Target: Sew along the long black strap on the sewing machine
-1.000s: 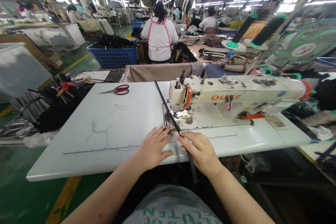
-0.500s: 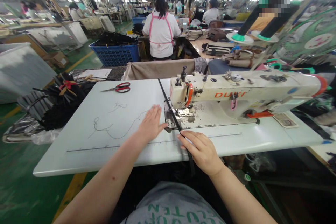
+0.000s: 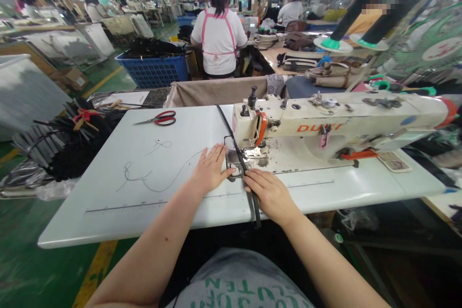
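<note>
A long black strap (image 3: 226, 123) runs across the white sewing table (image 3: 126, 202) and under the presser foot of the cream sewing machine (image 3: 325, 122). My left hand (image 3: 211, 169) lies flat and open on the table just left of the needle plate, fingers spread, thumb touching the strap. My right hand (image 3: 269, 192) rests on the strap's near part, its fingers curled and pressing the strap against the table close to the plate. The strap's end hangs over the table's front edge.
Red-handled scissors (image 3: 162, 118) lie at the table's far left. Loose thread (image 3: 151, 180) curls on the tabletop. A heap of black straps (image 3: 68, 142) sits left of the table. A person in a pink apron (image 3: 218, 41) stands beyond, beside a blue basket (image 3: 153, 70). Thread cones (image 3: 346, 21) and a fan (image 3: 433, 50) stand to the right.
My left hand went forward from the table's front to beside the needle plate. My right hand slid up the strap toward the plate, and the strap fed away from me.
</note>
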Tool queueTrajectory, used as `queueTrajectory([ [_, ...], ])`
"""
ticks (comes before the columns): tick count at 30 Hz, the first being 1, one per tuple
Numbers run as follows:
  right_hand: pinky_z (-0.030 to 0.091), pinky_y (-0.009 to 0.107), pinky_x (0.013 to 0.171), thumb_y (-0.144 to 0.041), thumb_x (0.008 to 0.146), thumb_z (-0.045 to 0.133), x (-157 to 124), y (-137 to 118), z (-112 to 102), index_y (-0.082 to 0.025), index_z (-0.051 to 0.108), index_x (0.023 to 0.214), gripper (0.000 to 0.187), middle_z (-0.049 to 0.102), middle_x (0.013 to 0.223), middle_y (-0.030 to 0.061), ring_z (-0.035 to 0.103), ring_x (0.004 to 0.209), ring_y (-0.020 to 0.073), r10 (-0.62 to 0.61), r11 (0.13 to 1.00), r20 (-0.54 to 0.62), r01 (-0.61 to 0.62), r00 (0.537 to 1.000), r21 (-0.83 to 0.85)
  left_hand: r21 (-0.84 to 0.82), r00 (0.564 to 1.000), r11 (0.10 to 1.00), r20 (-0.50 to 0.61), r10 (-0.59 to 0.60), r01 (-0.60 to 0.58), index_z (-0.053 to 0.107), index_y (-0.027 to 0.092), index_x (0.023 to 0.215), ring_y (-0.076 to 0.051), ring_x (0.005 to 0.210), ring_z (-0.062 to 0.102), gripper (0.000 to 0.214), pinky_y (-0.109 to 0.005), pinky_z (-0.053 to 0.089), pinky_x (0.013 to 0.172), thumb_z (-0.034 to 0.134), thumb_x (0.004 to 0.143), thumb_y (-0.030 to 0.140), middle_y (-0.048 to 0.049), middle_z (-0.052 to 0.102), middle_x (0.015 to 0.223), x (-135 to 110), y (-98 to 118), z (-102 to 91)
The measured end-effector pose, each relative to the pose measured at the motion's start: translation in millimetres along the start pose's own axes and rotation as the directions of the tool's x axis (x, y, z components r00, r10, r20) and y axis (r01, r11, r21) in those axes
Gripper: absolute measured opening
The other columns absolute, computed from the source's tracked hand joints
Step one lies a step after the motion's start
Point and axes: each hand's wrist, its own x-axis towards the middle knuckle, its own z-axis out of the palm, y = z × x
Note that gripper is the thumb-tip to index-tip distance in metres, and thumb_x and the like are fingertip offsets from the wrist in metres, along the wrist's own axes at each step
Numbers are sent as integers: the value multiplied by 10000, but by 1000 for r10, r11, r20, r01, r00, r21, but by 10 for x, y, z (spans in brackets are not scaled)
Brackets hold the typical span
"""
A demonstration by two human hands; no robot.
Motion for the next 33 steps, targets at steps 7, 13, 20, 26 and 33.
queueTrajectory([
  [7, 582, 480, 1067, -259, 1070, 569, 56, 7, 96, -140, 749, 1257, 285, 768, 1330, 150, 693, 1241, 310, 75, 997, -19, -75, 997, -31, -45, 996, 997, 56, 64, -62, 242, 363, 1663, -391, 1602, 232, 678, -781, 138, 1227, 389, 1056, 628, -58, 332, 1721, -38, 24, -114],
  [13, 589, 493, 1045, -237, 1061, 577, 92, -6, 115, -127, 742, 1281, 296, 760, 1338, 167, 690, 1242, 321, 112, 992, -18, -113, 994, -53, -65, 995, 995, 54, 83, -79, 375, 452, 1603, -461, 1588, 205, 564, -823, 184, 1190, 425, 1058, 590, 11, 346, 1716, -28, 57, -127],
  [20, 586, 497, 1033, -237, 1063, 570, 149, -21, 146, -133, 730, 1312, 314, 755, 1343, 173, 672, 1267, 326, 136, 988, -19, -137, 991, -66, -63, 998, 997, 34, 50, -48, 408, 447, 1592, -494, 1577, 211, 563, -840, 213, 1173, 434, 1048, 593, -4, 368, 1704, 26, 125, -78],
  [26, 579, 498, 1036, -234, 1067, 562, 171, -27, 161, -113, 725, 1305, 313, 753, 1349, 177, 668, 1275, 330, 146, 986, -20, -147, 989, -80, -56, 998, 998, 48, 36, -34, 402, 438, 1597, -485, 1577, 215, 556, -843, 220, 1172, 420, 1057, 572, -12, 378, 1698, 46, 160, -93],
  [33, 577, 489, 1044, -236, 1070, 558, 173, -27, 158, -109, 720, 1310, 316, 751, 1358, 168, 665, 1283, 332, 162, 984, -17, -163, 987, -78, -53, 998, 998, 50, 24, -22, 393, 437, 1600, -490, 1564, 236, 568, -846, 216, 1172, 443, 1050, 572, -12, 399, 1686, 54, 177, -100],
])
